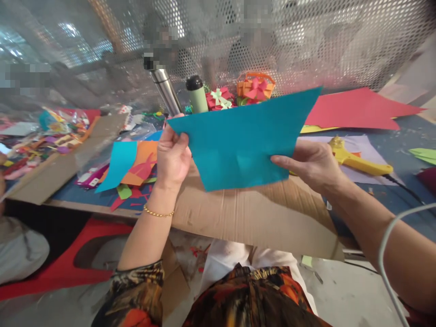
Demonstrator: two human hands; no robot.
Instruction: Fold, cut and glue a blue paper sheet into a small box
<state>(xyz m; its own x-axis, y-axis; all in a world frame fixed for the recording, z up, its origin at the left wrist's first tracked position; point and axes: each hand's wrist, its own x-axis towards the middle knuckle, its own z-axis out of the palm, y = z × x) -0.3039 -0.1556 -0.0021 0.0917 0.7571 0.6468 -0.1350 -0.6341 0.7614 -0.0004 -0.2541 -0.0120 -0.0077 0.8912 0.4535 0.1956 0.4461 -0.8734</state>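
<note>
Dark orange-patterned clothing (248, 299) fills the bottom centre. Mid-frame, above brown corrugated cardboard (245, 222), a thin teal paper sheet (245, 141) is pinched by the left hand (173, 156) upper left and right hand (311, 165) lower right; light, even tension should avoid creases.

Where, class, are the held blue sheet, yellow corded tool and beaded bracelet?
Held blue sheet (245, 141), head view, face centre.
Yellow corded tool (366, 164), head view, handle.
Beaded bracelet (158, 215), head view, front beads.
</note>
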